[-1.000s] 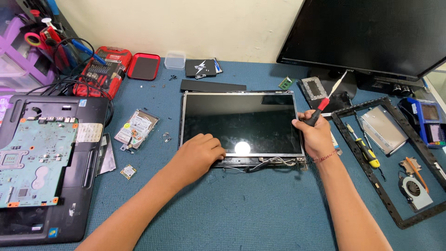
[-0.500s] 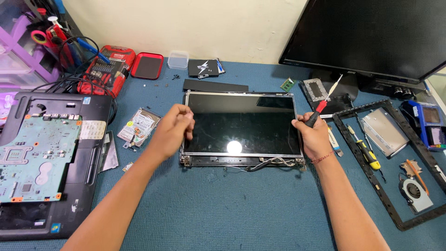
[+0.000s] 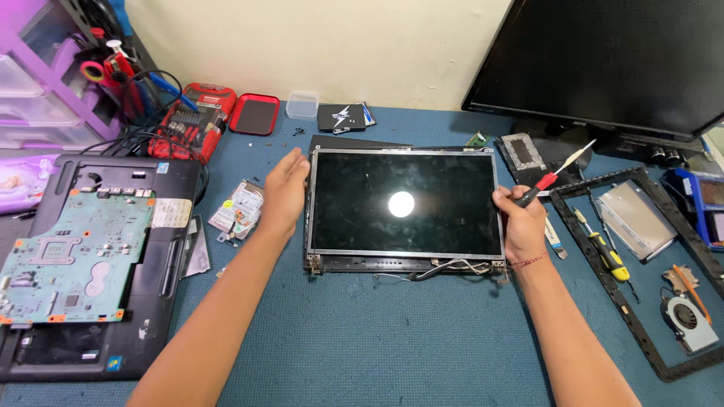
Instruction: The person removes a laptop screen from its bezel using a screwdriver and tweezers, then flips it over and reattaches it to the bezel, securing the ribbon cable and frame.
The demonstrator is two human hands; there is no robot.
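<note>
A bare laptop screen panel (image 3: 403, 203) in a metal frame lies flat on the blue mat, hinges and loose cables along its near edge. My left hand (image 3: 285, 188) rests flat against the panel's left edge, fingers straight. My right hand (image 3: 520, 218) grips the right edge while holding a red-handled screwdriver (image 3: 558, 169) that points up and to the right.
A black laptop base with a green motherboard (image 3: 72, 252) lies at the left, a hard drive (image 3: 240, 207) beside it. A red bit case (image 3: 192, 120) sits at the back. A black screen bezel (image 3: 641, 279), yellow screwdriver (image 3: 603, 249), fan (image 3: 690, 320) and monitor (image 3: 618, 60) are at the right.
My left hand moved from the panel's bottom edge up to its left edge. The right hand slid down along the right edge. The panel shifted slightly on the mat.
</note>
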